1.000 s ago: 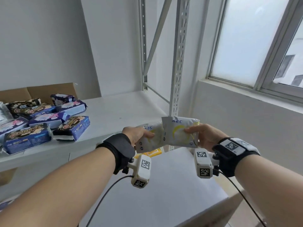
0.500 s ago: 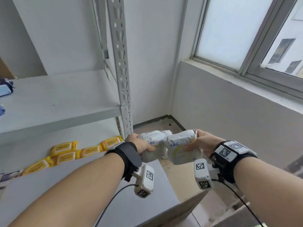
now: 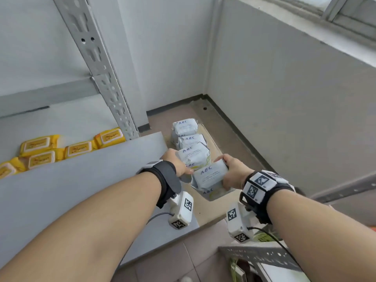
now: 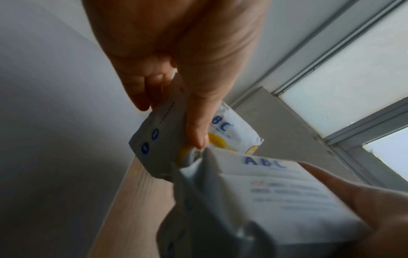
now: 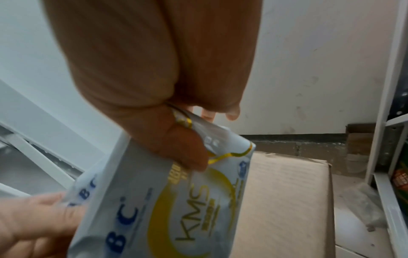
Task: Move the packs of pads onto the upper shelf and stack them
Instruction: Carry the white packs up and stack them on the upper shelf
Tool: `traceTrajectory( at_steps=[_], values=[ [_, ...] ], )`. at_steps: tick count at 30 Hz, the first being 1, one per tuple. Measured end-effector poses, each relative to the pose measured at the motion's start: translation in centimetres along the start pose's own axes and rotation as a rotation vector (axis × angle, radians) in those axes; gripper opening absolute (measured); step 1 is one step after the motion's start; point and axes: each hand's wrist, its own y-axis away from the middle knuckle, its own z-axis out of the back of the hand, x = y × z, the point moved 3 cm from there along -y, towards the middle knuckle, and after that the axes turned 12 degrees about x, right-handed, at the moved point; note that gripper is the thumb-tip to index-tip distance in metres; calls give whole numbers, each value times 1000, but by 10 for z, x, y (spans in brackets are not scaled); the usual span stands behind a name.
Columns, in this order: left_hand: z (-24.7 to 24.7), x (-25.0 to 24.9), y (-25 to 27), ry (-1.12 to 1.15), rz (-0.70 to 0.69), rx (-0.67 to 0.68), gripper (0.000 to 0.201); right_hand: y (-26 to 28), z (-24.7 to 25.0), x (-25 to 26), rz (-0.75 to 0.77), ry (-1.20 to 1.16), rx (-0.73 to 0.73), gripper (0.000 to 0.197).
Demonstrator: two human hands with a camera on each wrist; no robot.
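Gaze dropped from shelf to floor; left hand and right hand each still grasp ABC pad pack, apparently lowered beside floor packs past fingertips; nothing stacked yet.

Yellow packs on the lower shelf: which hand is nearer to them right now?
Left. The left hand, holding a white pack, is just right of the shelf edge beyond which the yellow packs lie. The right hand, gripping another white pack, is farther right.
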Motion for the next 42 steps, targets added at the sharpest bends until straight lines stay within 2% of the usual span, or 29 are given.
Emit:
traceTrajectory(
  at_steps=[5, 7, 11, 14, 17, 22, 26, 29, 33, 38, 42],
  values=[
    [-21, 7, -29, 26, 10, -7, 74, -22, -14, -19, 9, 47, 28, 57],
    [-29, 10, -37, 36, 8, 8, 73, -28, -21, -26, 7, 61, 36, 57],
    [-41, 12, -47, 20, -10, 5, 70, -39, -29, -38, -1, 65, -40, 53],
    [-45, 14, -51, -20, -18, -16, 61, -45, -32, -45, -17, 62, -88, 53],
    [-47, 20, -53, -6, -3, 4, 54, -48, -34, -49, -61, 62, -107, 62],
    [-45, 25, -45, 58, -8, 50, 63, -41, -39, -45, -144, 76, -54, 93],
    [-24, 34, -23, 92, 11, 39, 70, -22, -30, -23, -177, 31, -103, 103],
    [8, 45, 2, 122, -10, 23, 67, -6, -22, 16, -142, 49, -177, 99],
    [79, 57, 54, 203, -73, -52, 64, 17, -35, 103, 31, -8, -185, 86],
    [201, 88, 147, 369, -168, -262, 55, 61, -92, 247, 313, -104, -120, 71],
    [300, 142, 238, 485, -224, -435, 48, 106, -155, 356, 494, -147, -72, 64]
  ],
)
